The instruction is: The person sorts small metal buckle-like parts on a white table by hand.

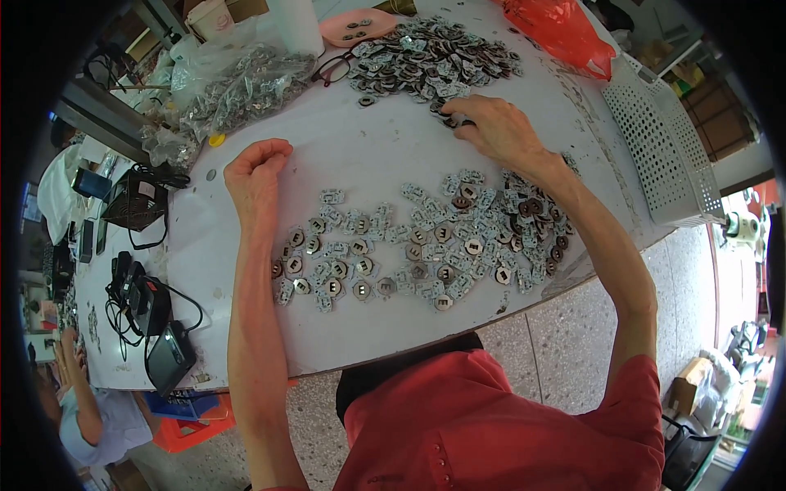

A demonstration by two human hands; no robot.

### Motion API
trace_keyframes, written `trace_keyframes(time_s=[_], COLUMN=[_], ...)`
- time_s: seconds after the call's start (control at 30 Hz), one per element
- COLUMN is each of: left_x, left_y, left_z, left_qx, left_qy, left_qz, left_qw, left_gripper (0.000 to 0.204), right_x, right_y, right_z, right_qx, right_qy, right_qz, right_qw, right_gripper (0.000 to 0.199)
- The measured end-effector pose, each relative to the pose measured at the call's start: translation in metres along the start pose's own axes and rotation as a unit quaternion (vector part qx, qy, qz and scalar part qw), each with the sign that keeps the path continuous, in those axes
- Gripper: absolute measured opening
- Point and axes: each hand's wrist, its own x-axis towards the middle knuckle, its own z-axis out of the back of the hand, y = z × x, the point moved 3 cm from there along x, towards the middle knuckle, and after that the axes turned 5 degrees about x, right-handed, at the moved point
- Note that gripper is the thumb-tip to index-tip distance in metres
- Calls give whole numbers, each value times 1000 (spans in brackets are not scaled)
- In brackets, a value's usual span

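Note:
My right hand (498,132) reaches to the near edge of a heap of small metal parts (434,61) at the far side of the table. Its fingers curl round a few dark, button-like parts (449,114). On the left, my left hand (258,166) rests over the bare tabletop with fingers closed and thumb side up; whatever it may hold is hidden. Between my forearms lies a spread of similar small parts (360,245), some silvery plates, some with brown octagonal caps. They lie denser toward the right, under my right forearm.
A clear plastic bag of parts (254,86), glasses (334,72) and a pink dish (358,26) stand at the far left. Black adapters with cables (151,303) lie left. A red bag (561,33) and a white perforated basket (667,147) are right. Another person (106,417) sits lower left.

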Motion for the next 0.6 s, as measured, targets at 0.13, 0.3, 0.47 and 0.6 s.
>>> trace_keyframes(time_s=[0.13, 0.3, 0.47, 0.6], left_x=[-1, -1, -1, -1], left_y=[-3, -1, -2, -2], left_z=[1, 1, 2, 1], left_qx=[6, 2, 7, 9], left_qy=[3, 1, 2, -2], left_qz=[-6, -4, 0, 0], left_qw=[1000, 1000, 1000, 1000], left_gripper=[18, 17, 17, 18], right_x=[7, 10, 12, 19], right_y=[-6, -4, 1, -5], right_z=[-6, -6, -2, -10], right_qx=[38, 82, 130, 74], right_qy=[-38, -44, -40, -46], right_qz=[-3, -5, -51, -17], right_qw=[999, 996, 989, 996], right_gripper=[23, 21, 22, 21])
